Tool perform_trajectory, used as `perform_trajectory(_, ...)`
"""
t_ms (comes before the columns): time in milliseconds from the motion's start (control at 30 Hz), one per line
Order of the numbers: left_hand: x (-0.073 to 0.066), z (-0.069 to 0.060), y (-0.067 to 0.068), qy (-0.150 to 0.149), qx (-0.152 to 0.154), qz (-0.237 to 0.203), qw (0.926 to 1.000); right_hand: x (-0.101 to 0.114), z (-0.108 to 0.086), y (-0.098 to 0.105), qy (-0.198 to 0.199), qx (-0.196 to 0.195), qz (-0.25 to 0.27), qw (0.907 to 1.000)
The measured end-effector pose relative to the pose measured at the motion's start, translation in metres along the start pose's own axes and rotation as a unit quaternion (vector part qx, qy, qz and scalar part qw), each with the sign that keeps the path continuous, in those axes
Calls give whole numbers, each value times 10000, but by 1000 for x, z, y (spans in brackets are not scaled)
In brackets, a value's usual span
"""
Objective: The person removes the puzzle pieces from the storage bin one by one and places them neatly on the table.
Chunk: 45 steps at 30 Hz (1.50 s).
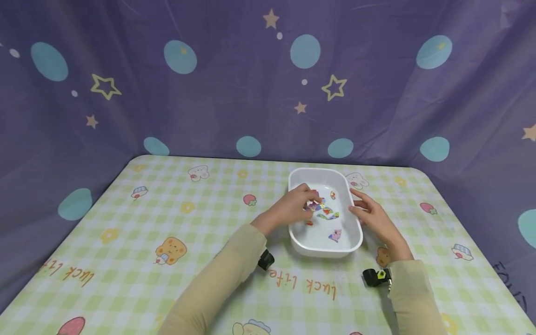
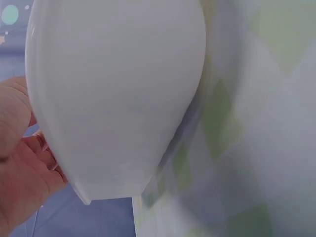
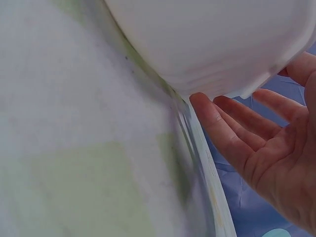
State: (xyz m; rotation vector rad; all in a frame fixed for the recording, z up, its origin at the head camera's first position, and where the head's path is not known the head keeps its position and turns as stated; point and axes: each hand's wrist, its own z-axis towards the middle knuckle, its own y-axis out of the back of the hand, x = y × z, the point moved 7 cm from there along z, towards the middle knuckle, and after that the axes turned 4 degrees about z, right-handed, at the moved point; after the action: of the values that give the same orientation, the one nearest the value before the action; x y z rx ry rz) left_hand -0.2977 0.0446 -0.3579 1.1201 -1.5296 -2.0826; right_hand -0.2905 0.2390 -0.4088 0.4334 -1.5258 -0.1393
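A white plastic tub (image 1: 322, 251) with rounded corners stands on the table. Inside it lie several small, shiny, multicoloured flat pieces (image 1: 327, 211), and a pink one (image 1: 335, 235) lies nearer the front. My left hand (image 1: 296, 204) reaches over the left rim, fingers bent down among the pieces; whether they pinch one is hidden. In the left wrist view, the tub's wall (image 2: 118, 98) covers the fingertips. At the right rim, my right hand (image 1: 372, 216) rests against the tub, its thumb by the rim. In the right wrist view, the right hand's fingers (image 3: 232, 133) are spread, rather straight, along the outer wall.
A green-and-white checked cloth (image 1: 125, 279) with cartoon prints covers the table. Behind it hangs a purple curtain (image 1: 234, 93) with stars and blue ovals. Black wrist cameras (image 1: 265, 259) sit below both sleeves, close to the cloth.
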Motion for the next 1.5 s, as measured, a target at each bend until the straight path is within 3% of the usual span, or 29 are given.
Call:
perform_trajectory(267, 11, -6, 12, 113, -277, -435, 9986, 4, -2, -1, 312, 208, 184, 9991)
perform_trajectory(533, 27, -14, 21, 340, -604, -452, 9966, 0, -3, -1, 71, 554, 562, 9969)
perform_trajectory(1100, 58, -23, 42, 522, -1182, -729, 9889, 3, -5, 0, -1, 626, 549, 9965)
perform_trajectory(1500, 92, -23, 53, 651, -1114, -696, 9892, 3, -4, 1, 20, 737, 645, 9952)
